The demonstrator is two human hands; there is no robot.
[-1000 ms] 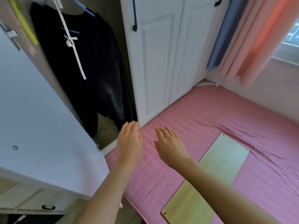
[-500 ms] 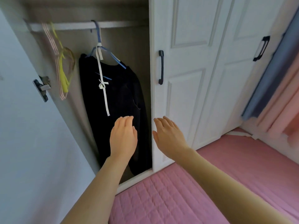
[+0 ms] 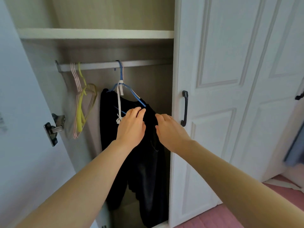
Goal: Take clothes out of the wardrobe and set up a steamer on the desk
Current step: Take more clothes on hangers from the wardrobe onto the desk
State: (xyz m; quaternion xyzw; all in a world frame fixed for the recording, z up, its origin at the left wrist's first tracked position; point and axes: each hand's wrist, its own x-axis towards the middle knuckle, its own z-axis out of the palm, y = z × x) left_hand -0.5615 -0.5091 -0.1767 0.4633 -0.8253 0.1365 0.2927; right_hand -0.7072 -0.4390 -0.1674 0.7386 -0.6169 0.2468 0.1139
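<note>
A black garment hangs inside the open wardrobe on a blue hanger, which hooks over the rail. A white ribbon dangles from the hanger's neck. My left hand reaches the garment's shoulder, fingertips touching the blue hanger arm and the fabric. My right hand is beside it at the garment's right edge, fingers curled against the cloth; no firm grasp shows. No steamer or desk is in view.
Empty pink and yellow hangers hang at the rail's left end. The left wardrobe door stands open with a metal hinge. A shut white door with a black handle is at right. A shelf runs above. Pink bedding lies bottom right.
The view has swung up from the pink bed to the wardrobe. Both hands have risen and moved forward, from hovering in front of the garment to touching its shoulder and hanger.
</note>
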